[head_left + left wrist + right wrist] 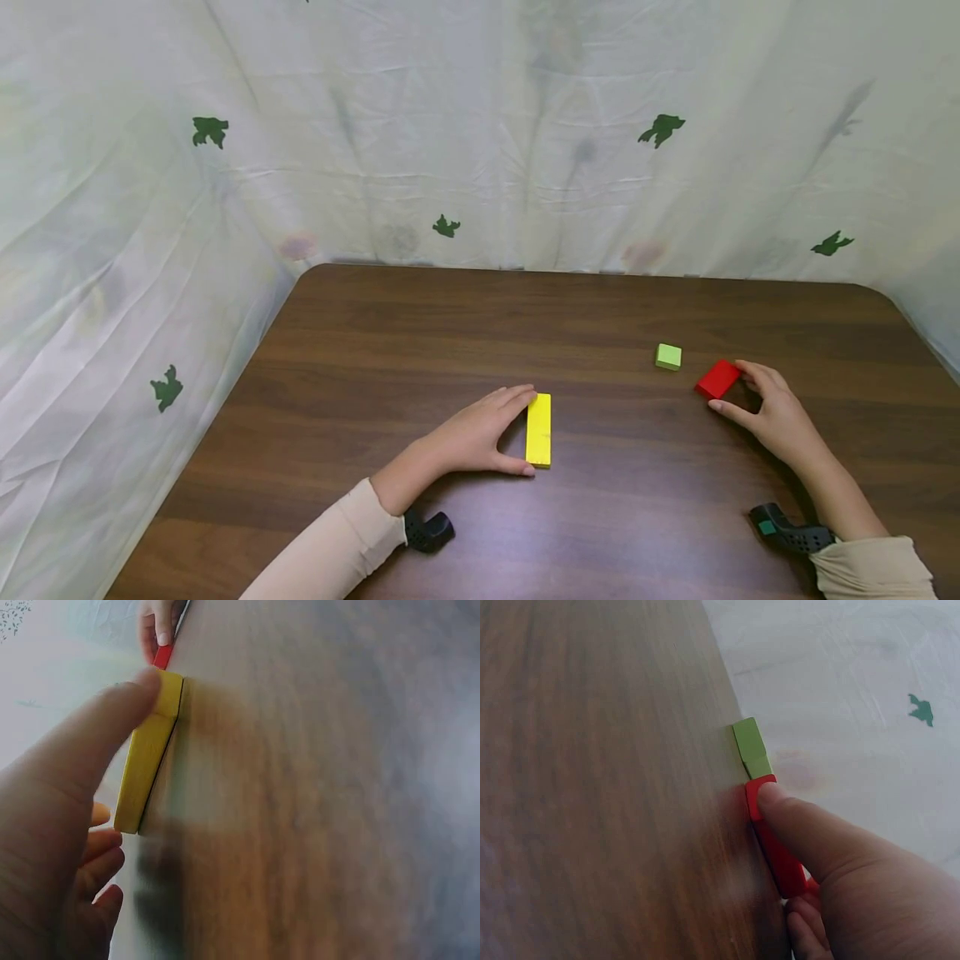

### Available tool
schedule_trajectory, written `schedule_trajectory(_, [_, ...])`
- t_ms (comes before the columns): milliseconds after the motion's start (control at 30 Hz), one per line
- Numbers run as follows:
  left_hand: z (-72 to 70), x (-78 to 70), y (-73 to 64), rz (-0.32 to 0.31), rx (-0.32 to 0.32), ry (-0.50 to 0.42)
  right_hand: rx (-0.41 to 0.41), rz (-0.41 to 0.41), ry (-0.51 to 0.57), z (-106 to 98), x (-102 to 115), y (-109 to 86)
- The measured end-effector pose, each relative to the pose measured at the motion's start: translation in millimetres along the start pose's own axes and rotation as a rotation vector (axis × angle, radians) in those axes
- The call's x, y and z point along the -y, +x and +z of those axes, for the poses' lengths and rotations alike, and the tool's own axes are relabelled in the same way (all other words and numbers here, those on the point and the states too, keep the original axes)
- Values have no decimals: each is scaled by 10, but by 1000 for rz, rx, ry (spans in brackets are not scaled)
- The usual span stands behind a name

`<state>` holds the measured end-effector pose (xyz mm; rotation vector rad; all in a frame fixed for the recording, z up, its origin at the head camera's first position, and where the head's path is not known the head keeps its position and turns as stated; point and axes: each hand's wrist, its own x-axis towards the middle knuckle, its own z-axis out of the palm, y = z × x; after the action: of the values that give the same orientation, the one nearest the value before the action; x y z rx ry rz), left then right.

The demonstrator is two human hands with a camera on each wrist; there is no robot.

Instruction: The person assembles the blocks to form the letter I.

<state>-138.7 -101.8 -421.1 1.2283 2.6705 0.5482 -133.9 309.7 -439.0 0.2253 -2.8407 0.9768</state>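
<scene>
A long yellow block [538, 430] lies on the wooden table in the head view, its length running away from me. My left hand [480, 435] spans it from the left, thumb at its near end and fingertips at its far end. To the right, my right hand [772, 415] pinches a red block [717, 379] between thumb and fingers at its two ends. A light green block [668, 357] stands just beyond and left of the red one, touched by neither hand. In the right wrist view the thumb presses the end of the red block [782, 859].
The brown wooden table [420, 333] has rounded far corners. A pale cloth [480, 125] with green bird-like patches hangs behind it and along its left side. Black wrist devices sit on the left wrist [429, 532] and right wrist [793, 530].
</scene>
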Motion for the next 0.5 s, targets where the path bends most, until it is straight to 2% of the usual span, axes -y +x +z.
schedule_trajectory(233, [1, 32, -16, -59, -23, -62, 7, 7, -6, -6, 25, 8])
schedule_trajectory(500, [18, 46, -22, -83, -19, -70, 2, 2, 8, -11, 47, 7])
